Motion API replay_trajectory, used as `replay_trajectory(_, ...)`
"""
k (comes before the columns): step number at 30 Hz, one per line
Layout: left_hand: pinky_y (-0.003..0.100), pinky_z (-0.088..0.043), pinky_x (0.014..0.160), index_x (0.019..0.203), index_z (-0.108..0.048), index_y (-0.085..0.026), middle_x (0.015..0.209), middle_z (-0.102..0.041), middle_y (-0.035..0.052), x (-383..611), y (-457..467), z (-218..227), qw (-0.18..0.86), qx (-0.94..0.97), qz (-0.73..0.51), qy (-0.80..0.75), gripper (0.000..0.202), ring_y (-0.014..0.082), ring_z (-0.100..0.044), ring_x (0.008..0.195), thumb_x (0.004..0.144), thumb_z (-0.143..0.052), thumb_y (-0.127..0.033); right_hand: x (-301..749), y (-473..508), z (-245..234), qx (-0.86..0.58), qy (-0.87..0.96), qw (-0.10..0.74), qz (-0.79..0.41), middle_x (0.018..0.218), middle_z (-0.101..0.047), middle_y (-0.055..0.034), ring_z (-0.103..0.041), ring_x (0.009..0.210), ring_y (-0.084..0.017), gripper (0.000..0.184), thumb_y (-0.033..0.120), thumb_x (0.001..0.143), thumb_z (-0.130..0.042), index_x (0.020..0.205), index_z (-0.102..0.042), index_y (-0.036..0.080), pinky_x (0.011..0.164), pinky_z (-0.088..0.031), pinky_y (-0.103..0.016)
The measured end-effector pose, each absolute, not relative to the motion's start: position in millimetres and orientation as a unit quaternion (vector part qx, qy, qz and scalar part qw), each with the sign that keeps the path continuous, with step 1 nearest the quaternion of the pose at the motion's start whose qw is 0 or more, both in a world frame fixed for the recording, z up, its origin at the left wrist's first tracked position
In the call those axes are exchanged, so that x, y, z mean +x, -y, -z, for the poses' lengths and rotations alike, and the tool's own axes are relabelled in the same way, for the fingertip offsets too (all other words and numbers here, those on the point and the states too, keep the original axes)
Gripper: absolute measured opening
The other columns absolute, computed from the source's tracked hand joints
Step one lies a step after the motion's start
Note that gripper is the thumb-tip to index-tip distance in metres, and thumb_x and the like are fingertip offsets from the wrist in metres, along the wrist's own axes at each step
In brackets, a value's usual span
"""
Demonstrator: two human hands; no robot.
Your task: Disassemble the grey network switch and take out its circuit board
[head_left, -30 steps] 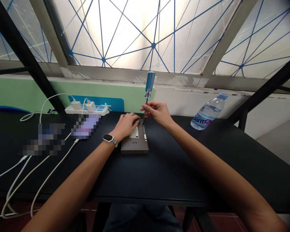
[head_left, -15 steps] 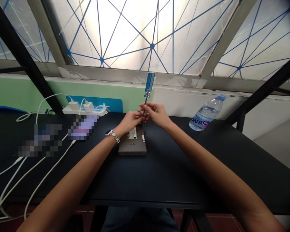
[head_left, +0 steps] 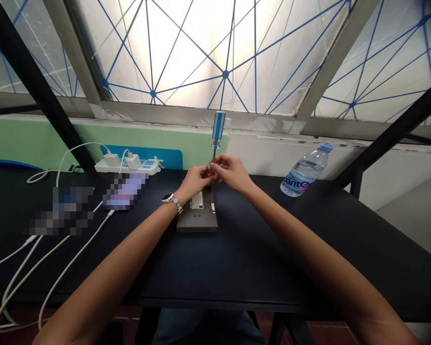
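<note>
A screwdriver (head_left: 218, 129) with a clear and blue handle stands nearly upright, handle on top. My right hand (head_left: 232, 173) is closed, its thumb and fingers pinching the thin metal shaft. Against it, my left hand (head_left: 195, 183) is also closed, fingertips pressed together around the shaft's lower end. Whatever those left fingers grip is hidden, and so is the screwdriver's tip. Beneath both hands lies a flat grey-brown box (head_left: 197, 223) with a white label on top. A watch and a metal bracelet circle my left wrist.
On the left, a white power strip (head_left: 147, 166) carries plugged-in chargers. A phone (head_left: 127, 191) and another blurred device (head_left: 70, 201) lie there among white cables (head_left: 75, 244). A water bottle (head_left: 305, 172) leans at the back right of the black table (head_left: 244, 268).
The screwdriver's handle has tilted slightly left, more upright, and turned a little. Both hands stay together over the box. The whole view has shifted slightly.
</note>
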State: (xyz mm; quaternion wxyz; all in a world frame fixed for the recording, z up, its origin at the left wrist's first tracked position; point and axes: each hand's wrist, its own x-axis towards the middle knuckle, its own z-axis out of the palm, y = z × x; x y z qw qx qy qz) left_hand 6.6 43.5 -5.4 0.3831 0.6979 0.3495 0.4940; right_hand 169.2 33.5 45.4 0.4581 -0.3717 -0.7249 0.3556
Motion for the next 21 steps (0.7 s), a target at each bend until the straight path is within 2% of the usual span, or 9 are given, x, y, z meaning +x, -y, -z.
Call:
replay_trajectory(3, 0.033, -0.054, 0.070, 0.073, -0.068, -0.015, 0.070, -0.072, 0.0052, 11.0, -48.4, 6.6, 0.378, 0.698, -0.494, -0.356, 0.030, 0.0215, -0.069, 0.072, 0.078, -0.081, -0.042, 169.4, -31.0, -45.9, -0.359, 0.732, 0.450, -0.364, 0.081, -0.071, -0.0024, -0.063, 0.055, -0.013, 0.019, 0.036, 0.084, -0.072, 0.088, -0.064, 0.020, 0.047, -0.054, -0.026)
replay_trajectory(6, 0.036, -0.057, 0.074, 0.071, -0.069, -0.014, 0.071, -0.073, 0.0066, 15.1, -49.0, 7.1, 0.398, 0.694, -0.488, -0.348, 0.030, 0.0227, -0.070, 0.073, 0.079, -0.080, -0.041, 169.7, -30.7, -44.3, -0.357, 0.739, 0.455, -0.346, 0.080, -0.072, -0.0029, -0.062, 0.053, -0.013, 0.024, 0.043, 0.085, -0.072, 0.087, -0.065, 0.020, 0.047, -0.052, -0.026)
replay_trajectory(10, 0.042, -0.060, 0.083, 0.082, -0.073, -0.012, 0.086, -0.078, 0.0113, 12.9, -42.3, 5.2, 0.448, 0.685, -0.475, -0.322, 0.037, 0.0252, -0.075, 0.082, 0.079, -0.080, -0.048, 171.5, -34.4, -42.0, -0.386, 0.720, 0.475, -0.327, 0.062, -0.067, -0.0001, -0.063, 0.052, -0.015, 0.030, 0.049, 0.084, -0.073, 0.084, -0.069, 0.019, 0.048, -0.052, -0.027)
replay_trajectory(15, 0.047, -0.055, 0.100, 0.100, -0.078, -0.012, 0.105, -0.080, 0.0142, -1.6, -32.4, 0.0, 0.481, 0.680, -0.453, -0.318, 0.035, 0.0289, -0.075, 0.102, 0.080, -0.081, -0.041, 174.3, -40.7, -43.4, -0.362, 0.682, 0.502, -0.390, 0.065, -0.067, 0.0002, -0.066, 0.056, -0.016, 0.040, 0.051, 0.069, -0.086, 0.079, -0.064, 0.019, 0.046, -0.054, -0.026)
replay_trajectory(18, 0.046, -0.055, 0.099, 0.099, -0.079, -0.013, 0.102, -0.080, 0.0130, -7.6, -30.1, -1.9, 0.464, 0.687, -0.452, -0.328, 0.030, 0.0282, -0.075, 0.101, 0.082, -0.078, -0.038, 174.8, -41.4, -45.6, -0.353, 0.682, 0.486, -0.417, 0.066, -0.068, -0.0009, -0.068, 0.060, -0.016, 0.040, 0.050, 0.069, -0.087, 0.078, -0.065, 0.018, 0.047, -0.054, -0.023)
replay_trajectory(21, 0.044, -0.057, 0.093, 0.094, -0.078, -0.013, 0.097, -0.080, 0.0125, -8.4, -30.0, -1.5, 0.445, 0.685, -0.464, -0.342, 0.029, 0.0261, -0.075, 0.094, 0.082, -0.078, -0.039, 174.3, -39.6, -48.1, -0.346, 0.689, 0.473, -0.425, 0.076, -0.073, -0.0038, -0.068, 0.060, -0.014, 0.035, 0.046, 0.072, -0.084, 0.081, -0.067, 0.017, 0.045, -0.054, -0.022)
